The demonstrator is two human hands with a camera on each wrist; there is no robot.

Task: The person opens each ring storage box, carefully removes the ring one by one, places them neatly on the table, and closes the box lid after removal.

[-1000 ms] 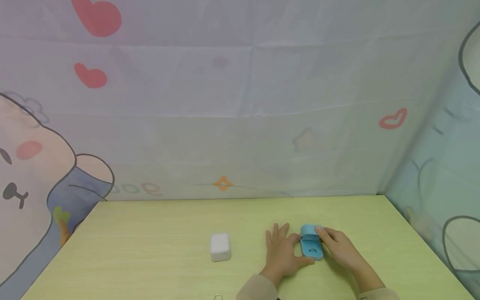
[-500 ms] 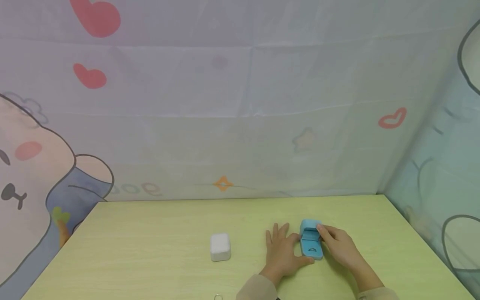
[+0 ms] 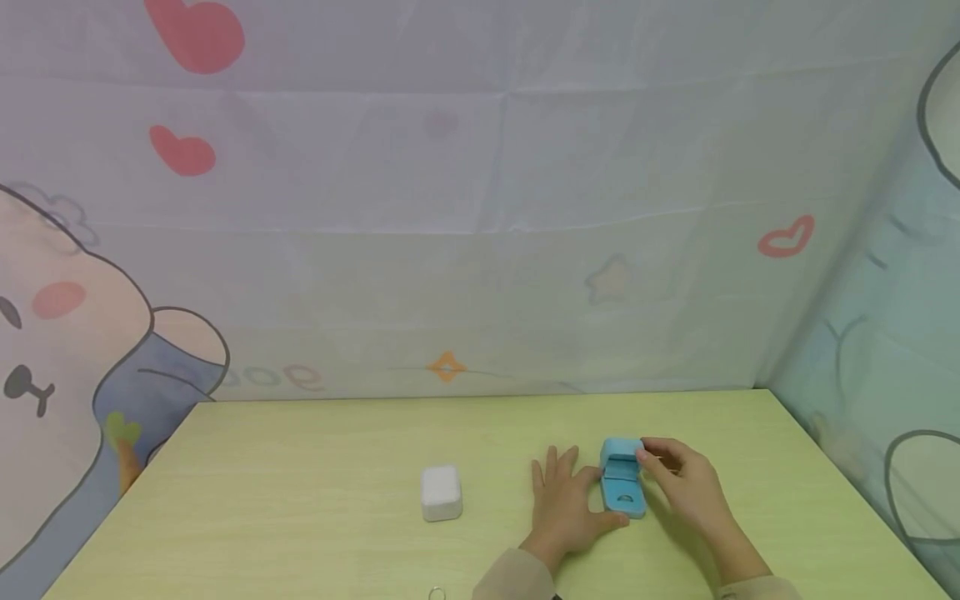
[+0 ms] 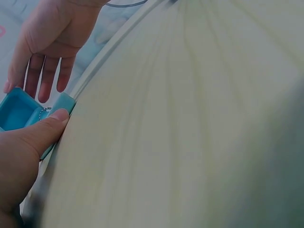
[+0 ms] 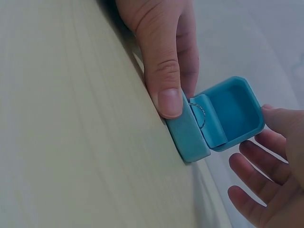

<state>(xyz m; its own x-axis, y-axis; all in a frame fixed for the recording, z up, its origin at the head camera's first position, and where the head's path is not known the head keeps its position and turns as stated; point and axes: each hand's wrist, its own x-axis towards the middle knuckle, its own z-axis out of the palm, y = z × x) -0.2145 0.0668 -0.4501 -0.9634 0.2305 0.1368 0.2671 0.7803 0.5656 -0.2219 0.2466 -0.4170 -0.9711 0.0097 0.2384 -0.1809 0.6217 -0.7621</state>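
Note:
A light-blue ring box (image 3: pixel 622 447) stands on the table with its lid raised. A thin silver ring (image 5: pixel 204 115) sits upright in the slot of its base. My left hand (image 3: pixel 567 510) holds the base between thumb and index finger, its other fingers spread toward the back. In the right wrist view the left thumb presses the outer side of the base. My right hand (image 3: pixel 688 487) is at the right side of the raised lid, its thumb tip at the lid's edge and the other fingers loosely extended.
A white ring box (image 3: pixel 441 493), closed, stands left of my hands on the pale yellow-green table (image 3: pixel 300 500). Another thin ring (image 3: pixel 437 593) lies at the bottom edge of the head view. A printed cloth (image 3: pixel 480 208) hangs behind the table.
The blue lid has swung up and back to a wider angle. My right hand has shifted slightly away and its fingers have loosened. The left hand has stayed on the base.

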